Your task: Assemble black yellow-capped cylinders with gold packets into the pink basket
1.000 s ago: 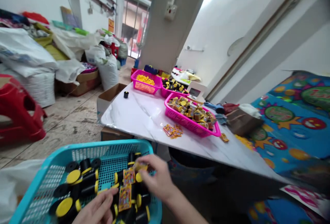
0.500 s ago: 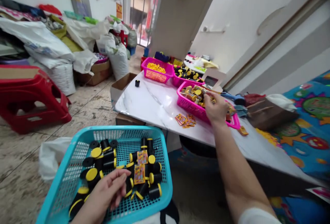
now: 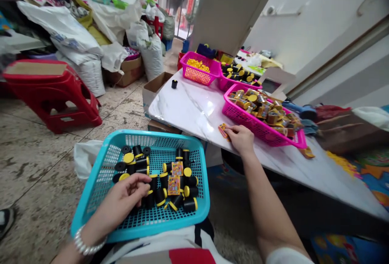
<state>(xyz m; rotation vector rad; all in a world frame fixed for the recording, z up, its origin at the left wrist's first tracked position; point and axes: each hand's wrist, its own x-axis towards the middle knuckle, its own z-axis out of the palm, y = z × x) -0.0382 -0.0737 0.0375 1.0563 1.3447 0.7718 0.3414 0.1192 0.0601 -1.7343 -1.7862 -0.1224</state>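
Head view: our right hand (image 3: 241, 139) touches small flat orange printed packets (image 3: 223, 129) on the white marbled counter (image 3: 188, 108), a pink plastic basket (image 3: 258, 129) just beyond it; our left hand (image 3: 125, 196) curls loosely above black, yellow-capped cylinders (image 3: 176, 202) in a turquoise basket (image 3: 208, 199). Whether either pinches anything, we cannot tell.

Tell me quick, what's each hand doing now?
Left hand: loosely curled; can't tell if it's holding anything.
Right hand: fingers at printed orange packets; grip can't be told.

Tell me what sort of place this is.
Likely a small workshop: a turquoise basket holds many black-and-yellow cylinders, a pink basket is heaped with small gold-coloured pieces, and bulging white sacks are piled up.
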